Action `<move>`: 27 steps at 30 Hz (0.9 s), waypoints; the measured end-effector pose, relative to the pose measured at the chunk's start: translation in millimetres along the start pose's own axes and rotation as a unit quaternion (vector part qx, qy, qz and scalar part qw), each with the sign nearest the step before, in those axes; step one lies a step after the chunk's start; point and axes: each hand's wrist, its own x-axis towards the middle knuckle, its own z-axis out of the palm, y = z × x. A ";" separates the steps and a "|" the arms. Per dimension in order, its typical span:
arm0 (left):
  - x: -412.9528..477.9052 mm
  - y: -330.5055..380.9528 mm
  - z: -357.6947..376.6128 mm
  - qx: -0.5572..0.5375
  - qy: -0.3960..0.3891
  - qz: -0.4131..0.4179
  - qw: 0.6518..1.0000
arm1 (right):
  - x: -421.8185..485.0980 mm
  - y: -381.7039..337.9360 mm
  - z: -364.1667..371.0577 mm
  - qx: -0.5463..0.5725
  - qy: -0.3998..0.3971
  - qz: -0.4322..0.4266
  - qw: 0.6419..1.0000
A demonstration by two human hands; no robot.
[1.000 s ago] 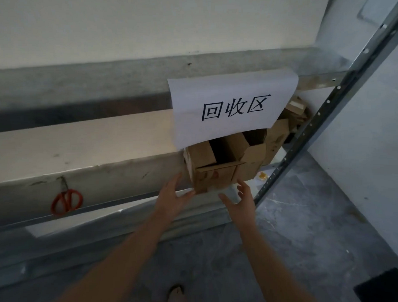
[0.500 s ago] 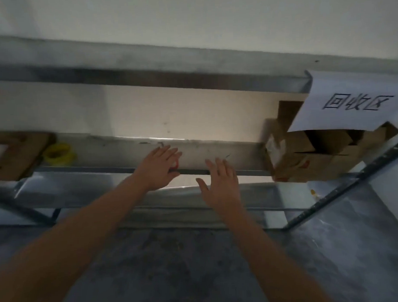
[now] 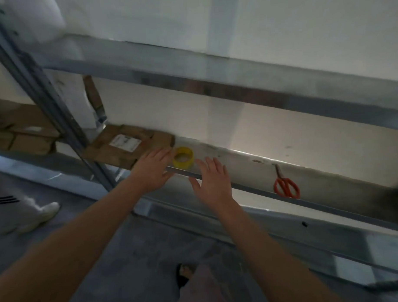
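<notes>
Presently: left hand (image 3: 152,169), right hand (image 3: 213,180) — fingers spread, holding nothing — flank yellow tape roll (image 3: 183,157) on shelf (image 3: 239,159). Best: pinch rim, lift straight, avoid flattened carton (image 3: 123,146).

Both open hands, left hand (image 3: 151,170) and right hand (image 3: 213,181), flank the yellow tape roll (image 3: 183,157) on the shelf (image 3: 250,162).

Storeroom; metal shelving (image 3: 236,70); flattened cardboard boxes (image 3: 123,146); tape roll (image 3: 183,157)
</notes>
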 end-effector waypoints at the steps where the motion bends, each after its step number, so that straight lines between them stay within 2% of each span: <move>1: -3.6 -25.5 3.9 0.020 -0.006 -0.009 1.000 | 13.5 -14.3 11.2 0.005 -0.006 -0.006 1.000; 7: 0.3 -172.2 27.3 0.015 -0.013 -0.088 0.996 | 101.6 -85.2 77.4 0.044 -0.017 0.000 0.999; 11: 12.1 -240.3 53.0 -0.018 -0.054 -0.127 0.990 | 150.9 -111.7 117.2 0.096 -0.051 0.072 0.991; 14: 25.2 -285.2 64.4 -0.100 -0.065 -0.168 0.978 | 180.2 -120.0 140.0 0.118 -0.077 0.151 0.979; 16: 33.7 -309.4 72.5 -0.166 -0.079 -0.208 0.961 | 191.3 -120.8 153.8 0.135 -0.081 0.204 0.966; 21: 60.0 -355.5 103.9 -0.227 -0.138 -0.266 0.927 | 210.1 -123.7 183.0 0.123 -0.077 0.301 0.942; 24: 71.9 -363.3 117.1 -0.222 -0.167 -0.260 0.925 | 214.7 -132.2 191.5 0.116 -0.054 0.337 0.933; 27: 75.9 -356.3 122.8 -0.230 -0.154 -0.249 0.928 | 216.2 -141.2 191.9 0.114 -0.035 0.373 0.920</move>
